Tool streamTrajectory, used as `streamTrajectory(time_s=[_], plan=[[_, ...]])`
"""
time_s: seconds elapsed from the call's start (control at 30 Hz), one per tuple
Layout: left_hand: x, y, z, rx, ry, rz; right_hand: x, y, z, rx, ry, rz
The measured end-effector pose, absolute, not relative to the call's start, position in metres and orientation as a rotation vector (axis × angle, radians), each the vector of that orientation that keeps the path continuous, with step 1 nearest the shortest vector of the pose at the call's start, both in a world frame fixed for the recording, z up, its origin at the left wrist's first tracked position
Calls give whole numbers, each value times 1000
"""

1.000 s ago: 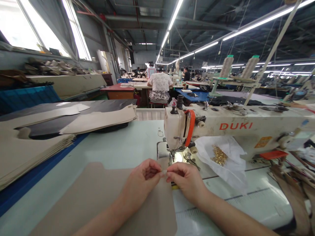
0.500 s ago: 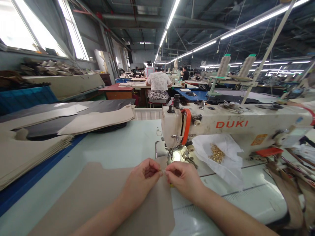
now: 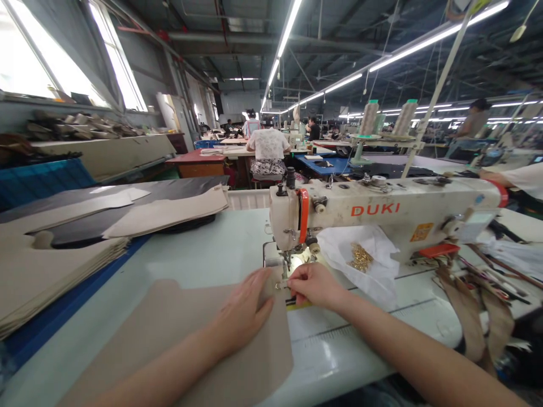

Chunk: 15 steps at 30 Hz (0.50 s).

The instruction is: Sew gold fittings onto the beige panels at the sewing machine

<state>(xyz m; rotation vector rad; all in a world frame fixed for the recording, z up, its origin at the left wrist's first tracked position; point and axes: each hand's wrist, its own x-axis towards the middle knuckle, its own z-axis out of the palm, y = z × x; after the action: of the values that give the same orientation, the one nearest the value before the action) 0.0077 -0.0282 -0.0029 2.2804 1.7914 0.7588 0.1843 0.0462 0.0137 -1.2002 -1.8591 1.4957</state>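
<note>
A large beige fabric panel (image 3: 178, 333) lies on the pale table, its far right corner beside the needle area of a white sewing machine (image 3: 326, 212). My left hand (image 3: 244, 311) rests flat on the panel with the fingers stretched toward the machine. At the panel's right edge, my right hand (image 3: 316, 284) pinches a small strap tab with a metal ring (image 3: 280, 285). The ring end points left over the panel, and the fingertips partly hide the tab. A lamp lights the needle plate just beyond the right hand.
Small gold metal pieces (image 3: 360, 258) lie on a white plastic sheet (image 3: 384, 291) under the machine arm. Stacked beige panels (image 3: 63, 271) sit at left. Brown straps (image 3: 466, 311) hang at right. Thread cones (image 3: 368, 118) stand behind. A person (image 3: 268, 144) sits ahead.
My left hand has let go of its pinch and now lies flat on the panel. My right hand keeps the tab at the panel's edge, its ring now showing. The view has shifted slightly right.
</note>
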Motion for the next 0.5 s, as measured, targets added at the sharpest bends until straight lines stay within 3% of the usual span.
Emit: streamTrajectory(time_s=[0.27, 0.5], plan=[[13, -41, -6, 2313, 1863, 736, 170, 57, 18, -1251, -1878, 1644], [20, -22, 5, 2611, 1650, 839, 168, 60, 20, -1286, -1933, 1673]])
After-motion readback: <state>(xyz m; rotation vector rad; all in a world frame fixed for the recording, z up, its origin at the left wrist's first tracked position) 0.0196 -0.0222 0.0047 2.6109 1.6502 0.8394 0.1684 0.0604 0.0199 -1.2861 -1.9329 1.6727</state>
